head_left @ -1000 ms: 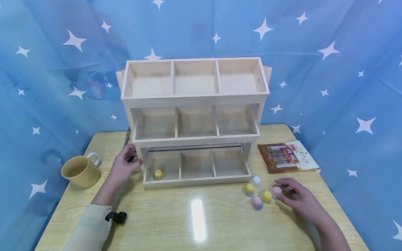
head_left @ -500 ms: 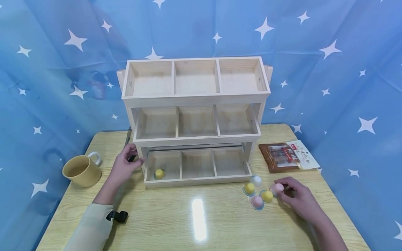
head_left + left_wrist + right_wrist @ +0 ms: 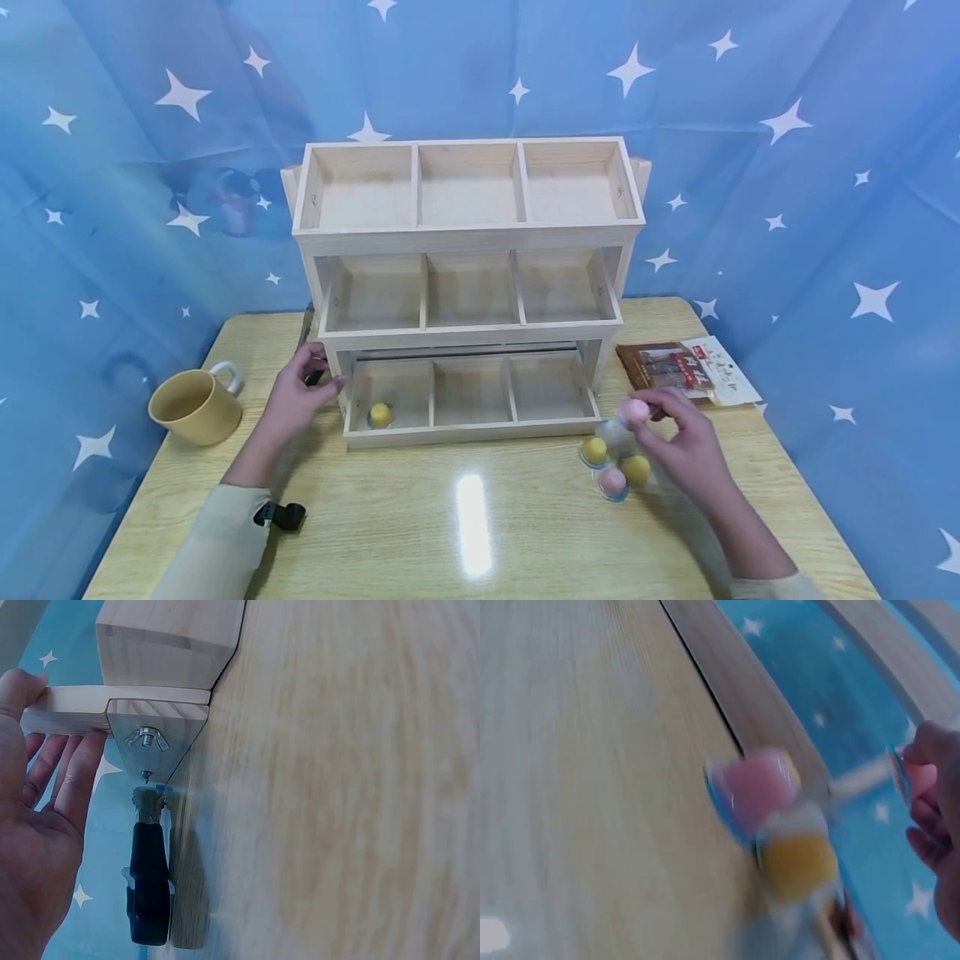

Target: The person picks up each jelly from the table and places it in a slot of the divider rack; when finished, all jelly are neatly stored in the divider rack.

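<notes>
My left hand (image 3: 296,398) grips the left side of a three-tier wooden rack (image 3: 480,340). In the left wrist view, the thumb lies on one face of a wooden side piece (image 3: 67,701) and the fingers on the other. My right hand (image 3: 684,442) pinches a pink ball in a clear, blue-rimmed cup (image 3: 634,412), raised over a small group of similar cups. That group has a white one (image 3: 611,432), two yellow ones (image 3: 594,451) and another pink one (image 3: 612,482). One more yellow cup (image 3: 381,415) sits in the rack's bottom left compartment.
A yellow mug (image 3: 197,408) with a white handle stands at the left. A brown snack packet (image 3: 671,375) lies at the right, behind my right hand. Beside the rack's left foot is a black-handled tool (image 3: 148,885). A starry blue curtain (image 3: 480,67) hangs behind.
My right hand has lifted the pink cup from the table and moved it up and left, over the white one. My left hand stays on the rack.
</notes>
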Tool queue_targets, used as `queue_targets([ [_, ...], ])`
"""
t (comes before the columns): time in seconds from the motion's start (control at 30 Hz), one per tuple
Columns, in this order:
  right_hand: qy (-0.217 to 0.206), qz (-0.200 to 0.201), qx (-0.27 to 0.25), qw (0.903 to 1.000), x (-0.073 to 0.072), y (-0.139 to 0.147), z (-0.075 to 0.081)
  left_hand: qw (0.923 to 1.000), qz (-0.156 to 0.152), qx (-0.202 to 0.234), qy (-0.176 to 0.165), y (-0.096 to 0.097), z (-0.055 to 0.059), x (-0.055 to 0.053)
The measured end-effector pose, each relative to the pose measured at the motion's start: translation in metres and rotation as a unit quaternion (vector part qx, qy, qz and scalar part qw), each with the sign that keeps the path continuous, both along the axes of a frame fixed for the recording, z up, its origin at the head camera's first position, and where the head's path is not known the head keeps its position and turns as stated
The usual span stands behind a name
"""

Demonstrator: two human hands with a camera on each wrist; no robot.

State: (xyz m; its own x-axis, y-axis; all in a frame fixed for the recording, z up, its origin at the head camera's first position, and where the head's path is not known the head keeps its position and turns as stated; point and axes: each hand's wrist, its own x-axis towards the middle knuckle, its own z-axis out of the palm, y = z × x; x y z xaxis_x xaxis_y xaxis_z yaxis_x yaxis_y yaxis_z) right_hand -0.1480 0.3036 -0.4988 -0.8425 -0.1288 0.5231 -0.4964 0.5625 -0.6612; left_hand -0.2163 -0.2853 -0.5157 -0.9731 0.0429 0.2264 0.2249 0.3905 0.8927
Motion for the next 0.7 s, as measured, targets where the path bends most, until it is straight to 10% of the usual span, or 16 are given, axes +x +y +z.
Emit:
queue_targets([
  [0.7,-0.049,0.228,0.045,0.9715,-0.045,-0.168,0.028,1.0000,-0.006,0.001,0.006,0.001,0.000,0.000],
])
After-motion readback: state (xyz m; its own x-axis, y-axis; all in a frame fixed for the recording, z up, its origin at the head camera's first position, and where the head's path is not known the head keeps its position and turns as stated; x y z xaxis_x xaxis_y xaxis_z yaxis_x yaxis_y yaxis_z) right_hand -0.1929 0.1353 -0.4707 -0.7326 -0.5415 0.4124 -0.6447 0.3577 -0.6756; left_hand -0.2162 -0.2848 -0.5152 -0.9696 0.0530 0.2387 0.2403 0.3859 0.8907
